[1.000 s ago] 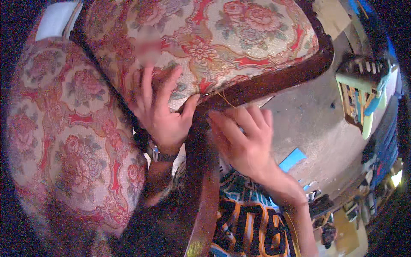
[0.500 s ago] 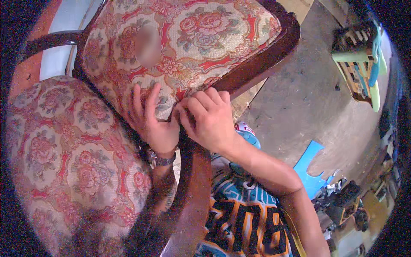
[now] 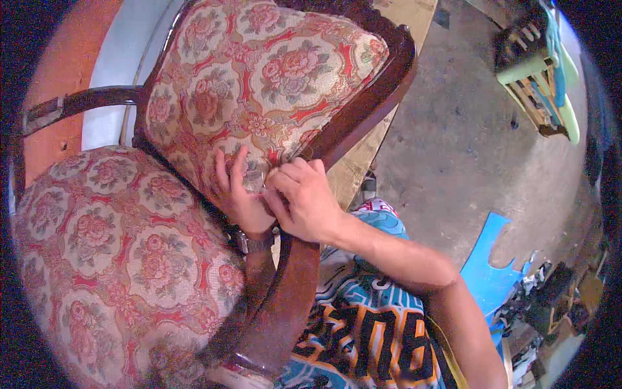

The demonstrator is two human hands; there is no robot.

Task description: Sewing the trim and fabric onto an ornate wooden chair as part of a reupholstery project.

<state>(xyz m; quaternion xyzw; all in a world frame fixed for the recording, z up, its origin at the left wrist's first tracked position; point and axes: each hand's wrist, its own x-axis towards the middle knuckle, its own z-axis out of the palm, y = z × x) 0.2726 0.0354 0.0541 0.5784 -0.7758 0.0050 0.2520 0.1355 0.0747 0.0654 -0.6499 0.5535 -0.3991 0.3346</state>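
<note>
A wooden chair's padded back, covered in red and cream floral fabric, fills the upper middle inside a dark carved frame. My left hand, with a watch on its wrist, rests on the fabric near the lower corner. Its fingers are spread and the thumb points toward the other hand. Beside it, my right hand has its fingers bent in a pinch at the edge where fabric meets wood. What lies between those fingertips is hidden. The left forearm passes behind the frame's curved dark rail.
The matching floral seat spreads across the lower left. A curved dark armrest reaches left. On the concrete floor stand a slatted green and brown item, a blue cut sheet and scraps at right.
The view has shifted, so the chair back sits lower and further left. Both hands stay at the same corner of the fabric, the right still pinching and the left still spread.
</note>
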